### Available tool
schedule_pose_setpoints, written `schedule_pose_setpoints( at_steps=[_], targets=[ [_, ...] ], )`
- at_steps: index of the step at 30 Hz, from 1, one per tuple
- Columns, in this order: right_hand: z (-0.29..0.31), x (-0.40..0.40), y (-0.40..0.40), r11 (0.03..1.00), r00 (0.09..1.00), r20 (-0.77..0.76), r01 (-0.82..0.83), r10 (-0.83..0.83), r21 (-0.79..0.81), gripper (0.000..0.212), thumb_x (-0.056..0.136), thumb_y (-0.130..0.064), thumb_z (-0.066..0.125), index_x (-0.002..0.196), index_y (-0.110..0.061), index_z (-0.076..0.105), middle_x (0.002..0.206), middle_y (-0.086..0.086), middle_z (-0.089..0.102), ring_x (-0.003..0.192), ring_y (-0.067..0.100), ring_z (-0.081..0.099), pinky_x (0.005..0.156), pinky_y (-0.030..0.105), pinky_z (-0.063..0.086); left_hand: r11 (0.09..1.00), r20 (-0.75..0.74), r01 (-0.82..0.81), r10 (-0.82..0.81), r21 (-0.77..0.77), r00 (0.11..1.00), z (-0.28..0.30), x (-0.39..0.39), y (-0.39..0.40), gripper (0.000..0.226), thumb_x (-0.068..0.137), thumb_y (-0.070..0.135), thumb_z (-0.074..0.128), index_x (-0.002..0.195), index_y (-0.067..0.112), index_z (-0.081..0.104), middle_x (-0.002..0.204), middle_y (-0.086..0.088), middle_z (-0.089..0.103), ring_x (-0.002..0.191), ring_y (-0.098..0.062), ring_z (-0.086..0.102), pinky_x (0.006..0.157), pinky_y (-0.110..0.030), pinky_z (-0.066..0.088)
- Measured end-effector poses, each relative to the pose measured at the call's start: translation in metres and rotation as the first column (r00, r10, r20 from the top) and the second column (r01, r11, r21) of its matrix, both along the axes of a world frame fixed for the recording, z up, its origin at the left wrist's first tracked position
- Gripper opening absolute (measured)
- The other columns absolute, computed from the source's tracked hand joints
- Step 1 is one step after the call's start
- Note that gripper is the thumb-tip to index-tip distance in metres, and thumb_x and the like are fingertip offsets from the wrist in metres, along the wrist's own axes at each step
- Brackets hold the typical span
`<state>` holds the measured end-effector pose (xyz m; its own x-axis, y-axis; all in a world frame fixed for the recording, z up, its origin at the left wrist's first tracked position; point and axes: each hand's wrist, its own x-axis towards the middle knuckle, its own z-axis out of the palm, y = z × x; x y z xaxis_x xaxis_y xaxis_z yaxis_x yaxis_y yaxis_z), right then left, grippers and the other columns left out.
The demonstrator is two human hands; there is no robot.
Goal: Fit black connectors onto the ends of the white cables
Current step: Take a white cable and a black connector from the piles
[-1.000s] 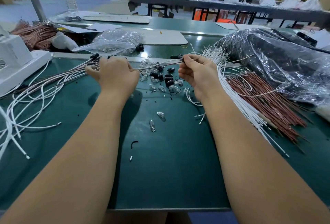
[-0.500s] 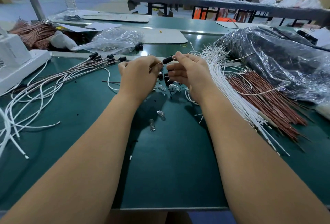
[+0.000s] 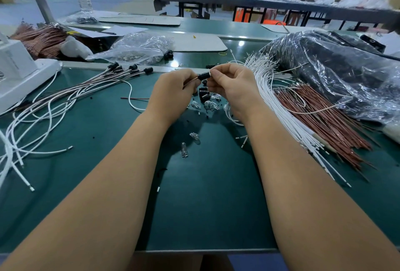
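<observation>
My left hand [image 3: 173,93] and my right hand [image 3: 232,85] meet above the middle of the green bench. Between them is a black connector [image 3: 204,75]: my right fingertips pinch its right end, and my left fingers pinch the thin cable running into its left end. Below the hands lie several loose black connectors [image 3: 204,94]. A fan of white cables [image 3: 270,97] with bare ends lies to the right. To the left lie finished cables [image 3: 91,89] with black connectors on their far ends [image 3: 132,68].
Small clear glass bulbs [image 3: 184,150] lie scattered on the bench [image 3: 212,195]. A bundle of red-brown wires [image 3: 320,117] and a dark plastic bag [image 3: 337,71] fill the right. A clear bag [image 3: 138,48] sits at the back, a white machine base [image 3: 19,71] at the left edge.
My left hand moved right from the finished pile to meet my right hand at the centre. Both hands now hold one black connector and its cable between them.
</observation>
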<state>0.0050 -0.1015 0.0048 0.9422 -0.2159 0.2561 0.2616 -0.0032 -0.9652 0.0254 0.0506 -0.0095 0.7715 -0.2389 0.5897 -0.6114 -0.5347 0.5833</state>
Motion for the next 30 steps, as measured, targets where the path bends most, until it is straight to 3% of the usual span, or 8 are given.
schedule_pose_setpoints(
  at_steps=[4,9,14,18,24,27,30],
  targets=[
    [-0.0004,-0.0008,-0.0016,0.999,1.0,0.03,-0.007,0.008,-0.045,0.014,0.09,0.006,0.061,0.085,-0.007,0.064,0.074,0.007,0.066,0.065,0.014,0.065,0.072,0.028,0.058,0.999,-0.035,0.025,-0.026,-0.039,0.999,-0.0018,0.0017,0.0012,0.014,0.092,0.015,0.059,0.084,0.008,0.068,0.069,-0.003,0.065,0.067,-0.025,0.06,0.067,-0.038,0.051],
    [-0.0006,-0.0008,-0.0029,0.978,0.992,0.118,0.071,-0.049,-0.195,0.02,0.087,0.006,0.063,0.087,-0.013,0.064,0.075,0.007,0.066,0.071,0.02,0.067,0.075,0.033,0.06,1.0,-0.076,0.015,-0.016,-0.006,0.997,-0.0031,0.0028,0.0011,0.017,0.094,0.02,0.058,0.081,0.015,0.066,0.064,0.006,0.062,0.05,-0.002,0.045,0.055,-0.025,0.036],
    [-0.001,-0.0008,-0.0028,0.97,0.988,0.145,0.086,-0.054,-0.226,0.025,0.085,0.008,0.064,0.087,-0.017,0.066,0.073,0.002,0.067,0.07,0.016,0.066,0.075,0.034,0.06,0.992,-0.174,0.037,-0.057,-0.117,0.983,-0.0003,0.0002,0.0004,0.017,0.093,0.018,0.06,0.079,0.012,0.068,0.056,0.006,0.059,0.043,0.001,0.043,0.047,-0.012,0.03],
    [-0.0003,-0.0001,-0.004,0.95,0.984,0.159,0.124,-0.08,-0.286,0.03,0.082,0.01,0.064,0.087,-0.019,0.065,0.075,0.003,0.069,0.07,0.017,0.067,0.075,0.035,0.06,0.99,-0.238,0.062,-0.09,-0.123,0.967,-0.0007,-0.0004,0.0004,0.024,0.094,0.019,0.06,0.071,0.017,0.066,0.045,0.014,0.055,0.04,0.001,0.041,0.045,-0.012,0.03],
    [0.0022,-0.0003,-0.0024,0.99,0.997,0.03,0.073,-0.069,-0.121,0.013,0.094,-0.003,0.057,0.088,-0.009,0.067,0.08,0.011,0.068,0.069,0.019,0.068,0.07,0.03,0.06,0.989,-0.193,0.061,-0.087,-0.135,0.977,0.0005,-0.0033,0.0014,0.021,0.093,0.011,0.059,0.074,0.01,0.067,0.053,0.005,0.054,0.039,0.0,0.04,0.045,-0.009,0.028],
    [0.0035,0.0,-0.0047,0.999,0.997,-0.066,0.034,-0.036,-0.027,0.024,0.098,-0.01,0.05,0.083,-0.002,0.066,0.073,0.012,0.067,0.063,0.022,0.065,0.064,0.03,0.058,0.992,-0.186,0.06,-0.08,-0.109,0.979,0.0004,-0.003,0.0017,0.021,0.093,0.011,0.059,0.073,0.01,0.066,0.054,0.004,0.055,0.039,0.0,0.04,0.045,-0.009,0.029],
    [0.0026,-0.0006,-0.0054,0.995,0.996,-0.086,0.021,-0.029,-0.1,0.019,0.094,-0.011,0.058,0.079,-0.004,0.067,0.073,0.011,0.068,0.063,0.021,0.064,0.065,0.031,0.059,0.994,-0.179,0.051,-0.067,-0.093,0.982,-0.0002,-0.0027,0.0007,0.021,0.093,0.011,0.059,0.073,0.011,0.066,0.054,0.004,0.055,0.04,-0.001,0.04,0.046,-0.009,0.03]
  ],
)
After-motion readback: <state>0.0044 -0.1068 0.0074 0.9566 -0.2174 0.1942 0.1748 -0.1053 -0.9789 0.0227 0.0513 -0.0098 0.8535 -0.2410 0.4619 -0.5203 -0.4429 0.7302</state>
